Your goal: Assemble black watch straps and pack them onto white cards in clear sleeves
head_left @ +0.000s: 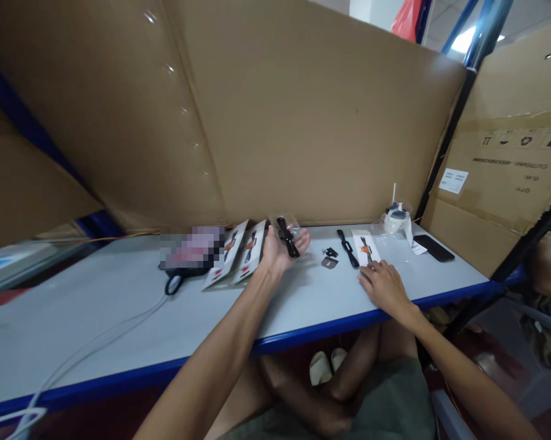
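Note:
My left hand (pixel 279 252) is turned palm up above the table and holds a black spokeshave (pixel 288 237) in clear plastic packaging. Its fingers curl beneath the pack. At the table's front right, my right hand (pixel 385 287) lies with fingers stretched out, at the lower edge of a printed card (pixel 363 241). Beside that card is a second black two-handled spokeshave body (pixel 347 249). Small black parts (pixel 331 252) and a flat dark blade-like piece (pixel 329 263) lie to its left. Two upright printed cards (pixel 251 250) stand just left of my left hand.
A screen device in a dark case (pixel 190 260) lies at the left, with a white cable (pixel 119 324) running off the front. At the right are a black phone (pixel 433 248) and a white-and-grey item in clear plastic (pixel 397 219). Cardboard walls (pixel 303 122) enclose the table; another person's hand (pixel 550 263) shows far right.

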Demonstrator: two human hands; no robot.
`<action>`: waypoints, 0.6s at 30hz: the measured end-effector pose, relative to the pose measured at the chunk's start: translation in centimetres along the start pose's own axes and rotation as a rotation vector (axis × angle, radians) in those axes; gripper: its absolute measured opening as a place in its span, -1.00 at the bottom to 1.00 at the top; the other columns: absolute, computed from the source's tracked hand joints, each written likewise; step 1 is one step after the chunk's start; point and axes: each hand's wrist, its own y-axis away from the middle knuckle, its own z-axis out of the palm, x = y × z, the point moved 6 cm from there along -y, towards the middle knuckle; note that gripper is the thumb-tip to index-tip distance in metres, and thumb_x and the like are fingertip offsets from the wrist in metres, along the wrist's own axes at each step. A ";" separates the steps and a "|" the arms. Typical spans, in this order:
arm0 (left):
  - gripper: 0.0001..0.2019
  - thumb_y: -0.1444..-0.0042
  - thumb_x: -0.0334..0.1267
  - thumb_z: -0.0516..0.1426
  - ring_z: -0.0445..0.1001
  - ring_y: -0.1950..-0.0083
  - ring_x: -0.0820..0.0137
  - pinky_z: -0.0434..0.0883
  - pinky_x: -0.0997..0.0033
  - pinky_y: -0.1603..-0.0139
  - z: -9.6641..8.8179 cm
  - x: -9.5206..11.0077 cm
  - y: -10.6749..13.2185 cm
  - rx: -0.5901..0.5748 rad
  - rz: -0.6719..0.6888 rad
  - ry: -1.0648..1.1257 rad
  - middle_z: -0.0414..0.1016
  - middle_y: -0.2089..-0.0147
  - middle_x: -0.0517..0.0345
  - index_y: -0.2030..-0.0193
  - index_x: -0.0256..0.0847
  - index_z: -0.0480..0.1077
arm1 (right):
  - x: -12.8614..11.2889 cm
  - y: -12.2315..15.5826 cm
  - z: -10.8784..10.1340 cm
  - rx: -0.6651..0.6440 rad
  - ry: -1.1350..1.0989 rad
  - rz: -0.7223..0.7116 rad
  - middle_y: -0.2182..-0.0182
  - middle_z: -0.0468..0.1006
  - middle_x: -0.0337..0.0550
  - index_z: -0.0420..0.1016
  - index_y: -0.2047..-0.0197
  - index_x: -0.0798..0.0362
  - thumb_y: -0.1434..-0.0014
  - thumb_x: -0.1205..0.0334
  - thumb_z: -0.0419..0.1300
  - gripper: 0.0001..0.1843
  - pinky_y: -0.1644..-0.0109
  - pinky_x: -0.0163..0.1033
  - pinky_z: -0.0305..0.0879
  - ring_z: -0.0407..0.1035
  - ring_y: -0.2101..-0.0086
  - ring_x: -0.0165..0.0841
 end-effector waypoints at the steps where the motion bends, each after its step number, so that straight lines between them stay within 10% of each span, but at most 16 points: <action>1: -0.46 -0.40 0.23 -0.17 0.64 0.15 0.11 0.60 0.09 0.21 0.1 0.0 0.1 -0.006 -0.003 -0.004 0.57 0.16 -0.20 0.14 -0.20 0.36 | -0.1 -0.5 -0.4 0.026 -0.051 0.002 -0.04 0.63 0.05 0.64 -0.11 0.03 -0.47 0.17 0.10 -0.67 -0.16 -0.06 0.30 0.43 -0.07 -0.10; 8: -0.45 -0.41 0.21 -0.18 0.65 0.13 0.11 0.60 0.09 0.17 1.2 -0.6 0.7 -0.065 -0.022 -0.091 0.59 0.17 -0.17 0.05 -0.20 0.40 | -3.7 -9.2 -1.6 0.155 -0.685 -0.109 0.27 0.70 -0.17 0.67 0.18 0.03 -0.40 0.30 0.15 -0.76 0.07 -0.29 0.33 0.53 0.24 -0.33; 13: -0.47 -0.41 0.19 -0.13 0.64 0.26 0.13 0.57 0.14 0.25 1.2 -1.6 0.6 -0.067 -0.048 -0.252 0.58 0.32 -0.07 0.07 -0.20 0.44 | -8.3 -16.5 1.8 -0.059 -1.012 -0.031 0.56 0.56 -0.26 0.55 0.40 0.08 -0.42 0.23 0.13 -0.66 0.44 -0.38 0.22 0.41 0.57 -0.43; 18: -0.50 -0.20 0.22 0.22 0.61 0.31 0.17 0.49 0.28 0.27 1.2 -2.7 0.5 -0.151 0.038 -0.477 0.56 0.38 -0.01 0.10 -0.25 0.50 | -10.0 -17.8 4.9 -0.262 -1.151 0.117 0.79 0.30 -0.28 0.36 0.56 0.04 -0.45 -0.19 0.06 -0.36 0.62 -0.38 0.09 0.23 0.72 -0.42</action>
